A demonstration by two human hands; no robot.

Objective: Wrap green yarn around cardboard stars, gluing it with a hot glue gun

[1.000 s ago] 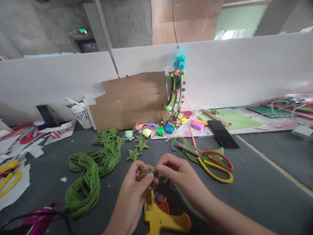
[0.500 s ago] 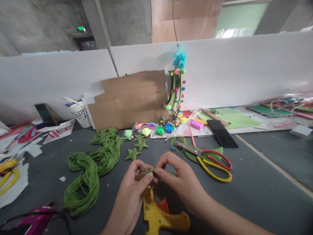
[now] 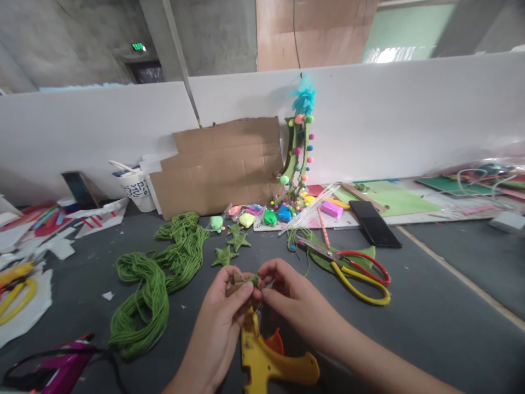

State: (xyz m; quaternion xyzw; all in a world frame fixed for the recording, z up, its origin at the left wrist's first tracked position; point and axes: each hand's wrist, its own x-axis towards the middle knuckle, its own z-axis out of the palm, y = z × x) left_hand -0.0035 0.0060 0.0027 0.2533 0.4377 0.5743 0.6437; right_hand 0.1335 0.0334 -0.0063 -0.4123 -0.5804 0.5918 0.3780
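My left hand (image 3: 223, 314) is closed on a small piece of brown cardboard (image 3: 234, 288), thumb on top. Green yarn (image 3: 255, 280) covers the end of the cardboard nearest my right hand. The bent fingers of my right hand (image 3: 283, 287) pinch at that yarn; the strand itself is mostly hidden. Just below both hands lies a yellow glue gun (image 3: 262, 353) with an orange trigger. Beyond them rest green yarn-wrapped stars (image 3: 224, 255). To the left lies a large skein of green yarn (image 3: 141, 306).
Scissors (image 3: 342, 262) with red and yellow handles lie at right on a green leaf-shaped piece, near a black phone (image 3: 375, 223). Behind stand a decorated green stand (image 3: 301, 148) with pompoms and a cardboard sheet (image 3: 217, 169). A purple tool (image 3: 68, 364) with a black cord sits front left.
My right hand's fingers have come in closer to the cardboard and curled round its yarn-covered end. More green shows there now. My left hand keeps its hold.
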